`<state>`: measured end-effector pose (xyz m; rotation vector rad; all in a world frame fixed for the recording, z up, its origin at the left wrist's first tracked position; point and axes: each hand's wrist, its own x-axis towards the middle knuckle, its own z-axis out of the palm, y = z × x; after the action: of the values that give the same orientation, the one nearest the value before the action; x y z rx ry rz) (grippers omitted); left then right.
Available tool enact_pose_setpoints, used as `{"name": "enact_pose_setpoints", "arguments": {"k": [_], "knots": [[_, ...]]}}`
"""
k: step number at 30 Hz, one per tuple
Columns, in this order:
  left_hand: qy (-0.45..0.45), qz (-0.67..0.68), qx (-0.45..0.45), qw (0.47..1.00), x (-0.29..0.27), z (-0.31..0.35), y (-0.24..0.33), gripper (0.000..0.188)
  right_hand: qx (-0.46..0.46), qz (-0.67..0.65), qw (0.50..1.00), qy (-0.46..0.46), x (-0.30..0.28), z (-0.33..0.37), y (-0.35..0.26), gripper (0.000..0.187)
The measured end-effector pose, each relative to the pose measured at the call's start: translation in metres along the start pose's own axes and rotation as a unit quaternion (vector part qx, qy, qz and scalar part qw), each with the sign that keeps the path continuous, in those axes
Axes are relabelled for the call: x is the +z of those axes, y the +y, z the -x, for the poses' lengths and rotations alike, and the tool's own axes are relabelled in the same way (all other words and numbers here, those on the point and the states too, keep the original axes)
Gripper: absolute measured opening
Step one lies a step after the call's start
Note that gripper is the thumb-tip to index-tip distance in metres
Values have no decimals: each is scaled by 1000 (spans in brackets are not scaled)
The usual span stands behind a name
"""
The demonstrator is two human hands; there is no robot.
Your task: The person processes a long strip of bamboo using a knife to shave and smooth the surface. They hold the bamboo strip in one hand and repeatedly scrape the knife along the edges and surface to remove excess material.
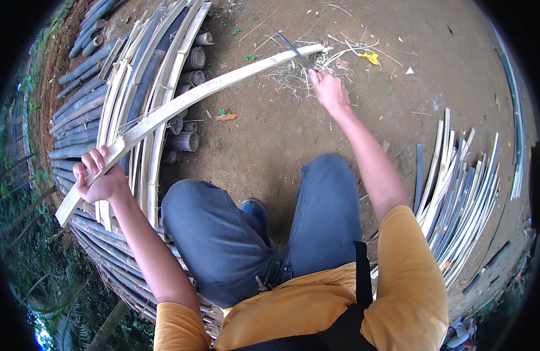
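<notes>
A long pale split bamboo strip (194, 93) runs from the lower left up to the right, over the stacked bamboo. Near its lower end my left hand (100, 176) is closed around it. My right hand (328, 90) grips the handle of a long, narrow dark-bladed knife (295, 50). The blade crosses the strip close to its far end. Thin curled bamboo shavings (299, 76) lie on the dirt beneath that end. My fingers hide most of the knife's handle.
Dark bamboo poles (82, 126) are stacked at the left, with pale split strips (144, 88) across them. At the right lies a fanned pile of narrow strips (457, 199). A yellow scrap (369, 57) rests on the brown dirt ground (434, 64) near the shavings.
</notes>
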<state>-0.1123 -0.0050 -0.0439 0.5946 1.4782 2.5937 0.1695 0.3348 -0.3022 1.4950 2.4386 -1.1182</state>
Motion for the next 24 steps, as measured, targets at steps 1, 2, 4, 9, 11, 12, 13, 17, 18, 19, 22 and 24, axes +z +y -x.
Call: {"name": "enact_pose_setpoints", "arguments": {"k": [1,2,4,9,11,12,13,17,18,19,22,24], "knots": [[7,-6,3,1000,0,0,1,12,27,1,1000,-15,-8,-5,-3,53],[12,-15,-1,1000,8,0,1,12,2,-1,1000,-9,-7,1,-9,53],[10,-25,7,1000,8,1,6,12,-78,28,996,-17,-1,31,-27,52],[18,-41,17,999,18,-2,3,12,65,2,998,9,5,-26,43,52],[6,-35,22,999,24,-8,0,12,45,17,996,69,3,-29,58,53],[6,-38,21,999,24,-4,2,12,34,27,995,91,3,-18,57,54],[6,-40,21,999,25,-2,4,12,32,14,999,31,8,-9,51,55],[-12,-41,18,999,22,-8,14,11,4,13,1000,-29,1,25,16,60],[-9,-41,18,999,26,-8,13,11,49,-22,998,-41,-1,9,25,60],[-7,-41,16,999,32,-7,12,11,96,-57,992,-52,-4,-8,39,61],[-26,-39,19,999,38,-10,8,11,149,-15,988,25,-18,-46,79,59],[-24,-43,19,999,33,-6,11,11,132,-16,991,13,-16,-37,69,59]]}}
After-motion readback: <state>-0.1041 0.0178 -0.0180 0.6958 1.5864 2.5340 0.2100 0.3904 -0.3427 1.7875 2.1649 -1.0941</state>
